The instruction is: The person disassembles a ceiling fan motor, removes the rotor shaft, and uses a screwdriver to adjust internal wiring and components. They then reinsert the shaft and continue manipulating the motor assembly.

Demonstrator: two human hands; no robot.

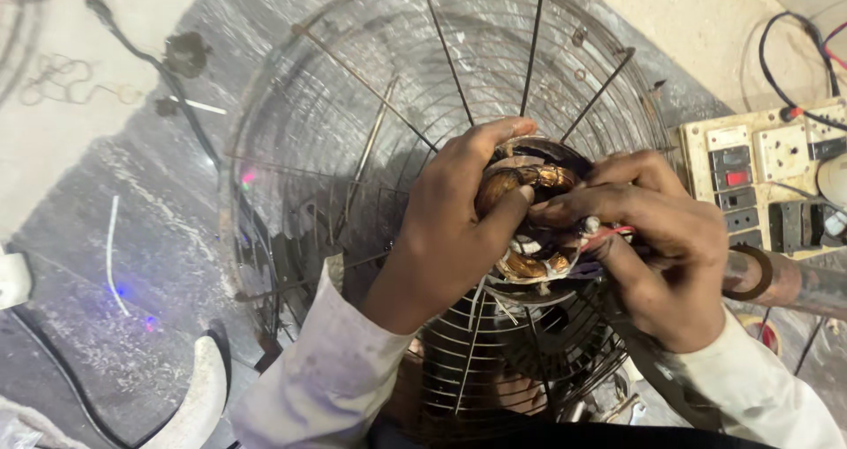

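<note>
Head view, looking down on a fan motor stator (529, 211) with copper-coloured windings, seated at the hub of a round wire fan guard (371, 123) that fills the middle of the frame. The left hand (450, 237) comes in from 7 o'clock; its grip is closed on the stator, thumb pressed across the upper winding and fingers wrapped over the rim at 12 o'clock. The right hand (657, 246) comes in from 4 o'clock; its grip is narrow, fingertips pinched on the red and white lead wires (604, 235) at the stator's 3 o'clock edge. Both hands touch the stator, which lies between them: to 3 o'clock of the left palm and 9 o'clock of the right. The stator's axis appears to point roughly toward the camera, in line with the guard's hub; the leads run out toward 3 o'clock. The left hand covers more of the stator and is the nearer. Behind the right wrist, at 3 o'clock of the frame, a switch and socket board (768, 175) stands with cables (794, 52) above it. The guard rests on a grey mottled surface (132, 237).
</note>
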